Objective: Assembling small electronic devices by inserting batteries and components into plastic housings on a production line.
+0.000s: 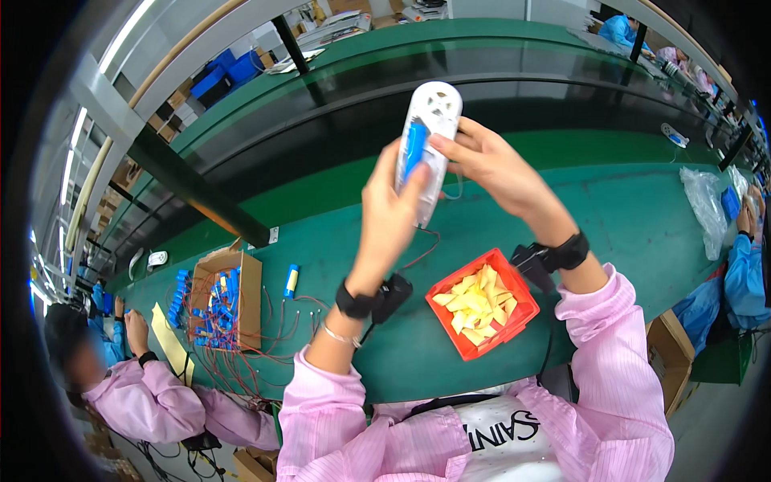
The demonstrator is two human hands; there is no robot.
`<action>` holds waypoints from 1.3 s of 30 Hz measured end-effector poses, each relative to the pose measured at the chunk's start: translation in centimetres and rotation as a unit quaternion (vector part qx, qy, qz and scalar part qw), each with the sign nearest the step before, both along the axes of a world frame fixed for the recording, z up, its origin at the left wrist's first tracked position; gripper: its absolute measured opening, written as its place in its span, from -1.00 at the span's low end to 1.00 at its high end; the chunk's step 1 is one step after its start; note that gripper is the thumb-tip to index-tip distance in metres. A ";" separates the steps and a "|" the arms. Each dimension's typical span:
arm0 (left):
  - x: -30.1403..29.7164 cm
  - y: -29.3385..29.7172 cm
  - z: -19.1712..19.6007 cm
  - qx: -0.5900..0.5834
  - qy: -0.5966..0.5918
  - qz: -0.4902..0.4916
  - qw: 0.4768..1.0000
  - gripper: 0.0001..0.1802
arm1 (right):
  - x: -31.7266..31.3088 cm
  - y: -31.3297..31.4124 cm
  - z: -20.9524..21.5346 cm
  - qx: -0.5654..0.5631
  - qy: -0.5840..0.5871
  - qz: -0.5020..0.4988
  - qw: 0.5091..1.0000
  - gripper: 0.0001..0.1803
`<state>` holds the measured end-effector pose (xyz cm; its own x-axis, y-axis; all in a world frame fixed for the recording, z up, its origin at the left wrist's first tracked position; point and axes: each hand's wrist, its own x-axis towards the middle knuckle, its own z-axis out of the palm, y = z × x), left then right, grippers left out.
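Note:
Above the far side of the green bench, I hold up a long white plastic housing (438, 120) with rounded ends and several round openings at its top. A blue cylindrical battery (415, 147) lies in the housing. My left hand (387, 199) is closed round the lower left side, thumb across the front below the battery. My right hand (487, 163) grips the right edge, its thumb close beside the battery. A thin wire loops below the right hand. Part of the housing's lower end is hidden by my left fingers.
A red bin (524, 312) of yellow pieces stands nearest me. To the left are a cardboard box (251, 301) of blue wired batteries, a single battery (291, 281) and loose red wires. A plastic bag (703, 210) lies right; a dark conveyor runs beyond. Co-workers sit at both sides.

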<state>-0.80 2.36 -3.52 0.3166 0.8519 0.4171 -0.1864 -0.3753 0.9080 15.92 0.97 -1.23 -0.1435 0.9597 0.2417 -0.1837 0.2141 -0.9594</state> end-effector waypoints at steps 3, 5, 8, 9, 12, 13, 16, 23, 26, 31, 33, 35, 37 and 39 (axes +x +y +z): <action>-3.7 9.1 -2.6 -0.240 -0.032 0.002 0.970 -0.68 | 2.1 -2.2 1.6 -0.049 -0.116 -0.029 0.992 -0.32; -5.6 14.3 -6.6 -0.286 -0.115 0.090 0.947 -0.68 | 3.0 -3.0 2.6 -0.012 -0.122 -0.016 0.992 -0.37; -5.6 18.6 -10.9 -0.219 -0.124 0.187 0.949 -0.68 | 3.5 -2.9 3.3 0.045 -0.138 -0.075 0.987 -0.47; -3.2 16.9 -9.8 -0.228 -0.030 0.130 0.964 -0.63 | 4.9 -3.1 3.2 0.057 -0.163 -0.109 0.979 -0.50; -5.4 10.2 -5.7 -0.145 0.242 0.013 0.959 -0.41 | 5.5 -2.6 3.1 0.061 -0.165 -0.136 0.975 -0.57; -7.2 8.4 -4.2 -0.104 0.313 -0.025 0.944 -0.43 | 5.7 -2.6 3.2 0.057 -0.171 -0.130 0.975 -0.58; -13.8 4.1 -3.0 0.058 0.559 0.078 0.823 -0.53 | 6.7 -2.4 2.2 0.037 -0.198 -0.130 0.971 -0.60; -26.9 1.2 -8.4 -0.051 0.694 0.241 0.676 -0.53 | 4.1 -1.2 0.9 0.033 -0.225 -0.044 0.973 -0.63; -22.6 0.4 -5.1 -0.047 0.541 0.265 0.797 -0.60 | 2.8 -1.0 0.6 0.037 -0.222 -0.009 0.974 -0.66; -10.9 -1.9 1.7 0.005 0.159 0.078 0.984 -0.70 | -1.4 -1.9 1.2 0.049 -0.213 0.016 0.976 -0.56; -6.9 -2.4 2.7 0.000 0.089 -0.002 0.996 -0.62 | -2.5 -2.4 1.0 0.052 -0.130 0.042 0.989 -0.52; -4.1 -2.8 2.9 0.034 0.035 0.006 0.999 -0.63 | -2.9 -3.3 1.9 0.040 -0.062 0.050 0.996 -0.55; -2.6 -3.1 3.1 0.085 0.013 0.041 0.995 -0.71 | -2.7 -3.8 1.9 0.056 -0.012 0.022 0.998 -0.62; -1.8 -3.7 3.8 0.134 0.038 0.078 0.987 -0.78 | -1.9 -4.1 1.6 0.068 0.005 -0.005 0.998 -0.65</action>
<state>-2.56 -1.30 0.27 0.2305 0.7548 0.6141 -0.0424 -0.6227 0.7813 13.98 -3.08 0.35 -0.1315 0.9193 0.3708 -0.1900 0.3438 -0.9196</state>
